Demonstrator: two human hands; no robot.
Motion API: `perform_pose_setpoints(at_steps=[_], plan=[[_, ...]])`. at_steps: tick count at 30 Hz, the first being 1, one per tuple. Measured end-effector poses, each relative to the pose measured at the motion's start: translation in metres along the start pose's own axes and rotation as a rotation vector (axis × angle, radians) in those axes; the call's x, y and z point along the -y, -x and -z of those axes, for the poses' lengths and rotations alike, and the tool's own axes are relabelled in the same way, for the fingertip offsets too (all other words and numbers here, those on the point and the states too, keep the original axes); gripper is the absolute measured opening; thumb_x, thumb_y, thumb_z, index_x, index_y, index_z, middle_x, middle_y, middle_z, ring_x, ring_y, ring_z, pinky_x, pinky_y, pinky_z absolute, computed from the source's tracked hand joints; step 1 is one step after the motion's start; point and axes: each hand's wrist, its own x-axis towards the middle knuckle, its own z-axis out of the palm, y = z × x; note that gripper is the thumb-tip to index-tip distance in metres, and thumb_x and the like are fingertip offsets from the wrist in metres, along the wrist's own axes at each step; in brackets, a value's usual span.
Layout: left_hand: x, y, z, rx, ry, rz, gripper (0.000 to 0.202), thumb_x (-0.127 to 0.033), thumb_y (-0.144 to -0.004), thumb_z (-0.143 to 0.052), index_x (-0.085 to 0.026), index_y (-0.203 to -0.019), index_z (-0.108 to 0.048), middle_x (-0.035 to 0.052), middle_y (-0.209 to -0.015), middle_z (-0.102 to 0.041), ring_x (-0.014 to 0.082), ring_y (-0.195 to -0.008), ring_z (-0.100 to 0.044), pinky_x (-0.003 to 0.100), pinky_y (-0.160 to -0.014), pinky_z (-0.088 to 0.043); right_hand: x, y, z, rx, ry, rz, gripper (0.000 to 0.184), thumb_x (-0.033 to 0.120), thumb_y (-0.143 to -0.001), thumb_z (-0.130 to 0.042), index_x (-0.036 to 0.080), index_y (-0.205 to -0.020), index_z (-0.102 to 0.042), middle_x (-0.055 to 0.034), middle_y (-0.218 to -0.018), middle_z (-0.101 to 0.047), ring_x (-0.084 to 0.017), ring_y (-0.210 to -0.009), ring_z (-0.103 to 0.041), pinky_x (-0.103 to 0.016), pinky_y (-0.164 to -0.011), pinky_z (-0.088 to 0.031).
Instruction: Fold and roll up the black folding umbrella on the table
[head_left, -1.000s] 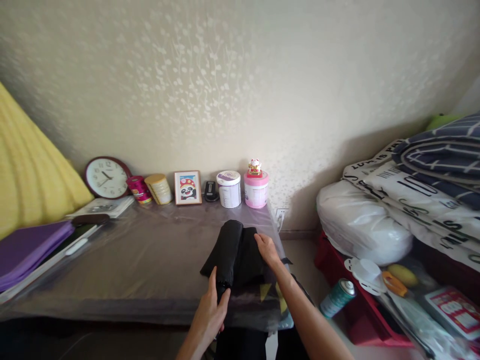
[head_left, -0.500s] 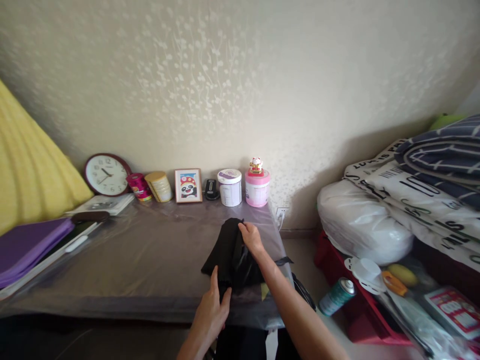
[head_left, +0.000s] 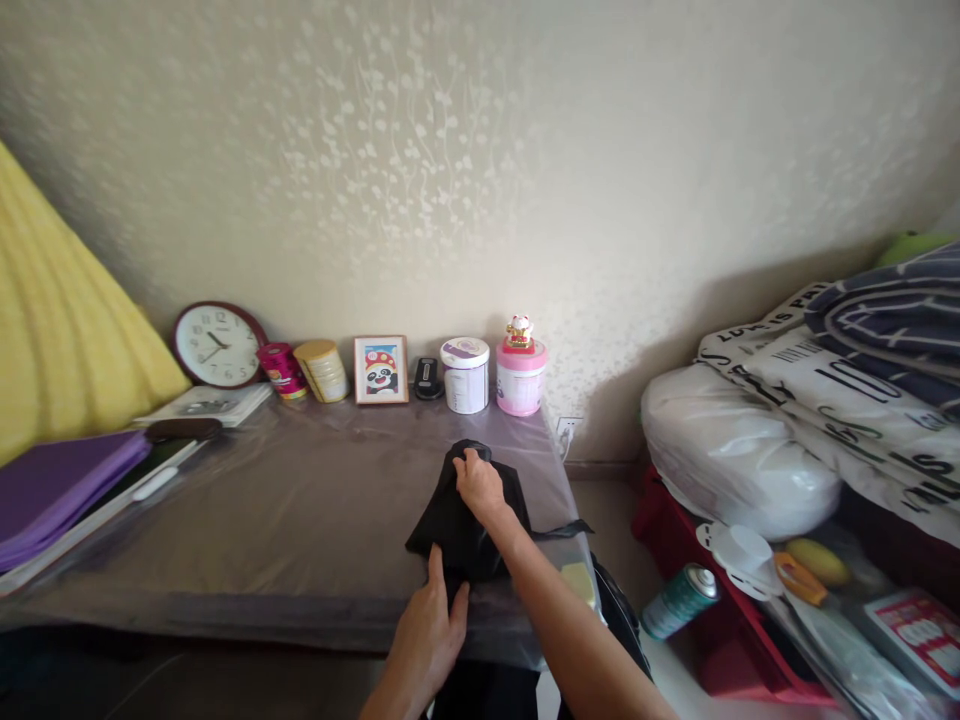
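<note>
A piece of black folded cloth [head_left: 427,525] with a loose strap [head_left: 562,531] lies at the near right part of the table. My right hand [head_left: 480,487] is closed on the cloth near its far end, fingertips pressed into the fabric. At the near edge is my left hand [head_left: 427,628], with its index finger stretched along the cloth and the thumb apart; black fabric shows between them. Its other fingers are mostly hidden. The right forearm covers part of the cloth's right side.
Along the wall stand a clock [head_left: 217,344], a picture frame [head_left: 381,370], a white tub [head_left: 466,376] and a pink tub [head_left: 520,380] with a cat figurine. Purple folders [head_left: 67,490] lie left on the table [head_left: 300,500]. A spray can [head_left: 681,600] and a red bin [head_left: 739,650] stand right.
My right hand has moved left, folding the cloth's right side over toward the left; more strap and a pale yellow patch now show at right. My left hand has barely moved.
</note>
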Motion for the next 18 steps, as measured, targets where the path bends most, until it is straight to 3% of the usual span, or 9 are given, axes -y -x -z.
perform_pose_setpoints(at_steps=[7,11,14,18], plan=[[-0.001,0.006,-0.001,-0.120,-0.101,0.003,0.059,-0.035,-0.088,-0.031,-0.006,-0.136,-0.013,0.0180,-0.106,-0.061,0.0249,-0.090,-0.062,0.030,-0.071,-0.043,0.012,0.015,-0.003,0.040,0.221,0.138,0.031,0.027,-0.086,-0.043,0.015,-0.114,-0.043,-0.0125,-0.093,-0.065,-0.023,-0.083,-0.063,-0.031,-0.069,-0.045],[-0.001,0.010,-0.003,-0.217,-0.058,-0.026,0.066,-0.035,-0.088,-0.033,-0.009,-0.138,0.000,0.0179,-0.114,-0.058,0.0232,-0.089,-0.063,0.029,-0.071,-0.044,0.011,0.021,-0.006,-0.019,0.258,0.242,0.027,0.028,-0.085,-0.045,0.017,-0.110,-0.045,-0.0102,-0.099,-0.062,-0.020,-0.088,-0.061,-0.028,-0.072,-0.045],[-0.002,0.011,-0.002,-0.234,-0.035,-0.096,0.069,-0.032,-0.088,-0.033,-0.012,-0.138,0.011,0.0164,-0.119,-0.054,0.0210,-0.092,-0.062,0.027,-0.072,-0.043,0.007,0.024,-0.008,-0.050,0.254,0.262,0.028,0.031,-0.085,-0.046,0.018,-0.110,-0.045,-0.0084,-0.097,-0.060,-0.018,-0.088,-0.060,-0.027,-0.072,-0.045],[-0.004,0.009,0.000,-0.173,-0.055,-0.146,0.063,-0.028,-0.088,-0.031,-0.018,-0.139,0.005,0.0125,-0.117,-0.056,0.0194,-0.095,-0.060,0.025,-0.074,-0.042,0.002,0.024,-0.012,-0.095,0.192,0.300,0.031,0.033,-0.084,-0.048,0.019,-0.111,-0.045,-0.0069,-0.097,-0.060,-0.018,-0.087,-0.058,-0.028,-0.074,-0.044]])
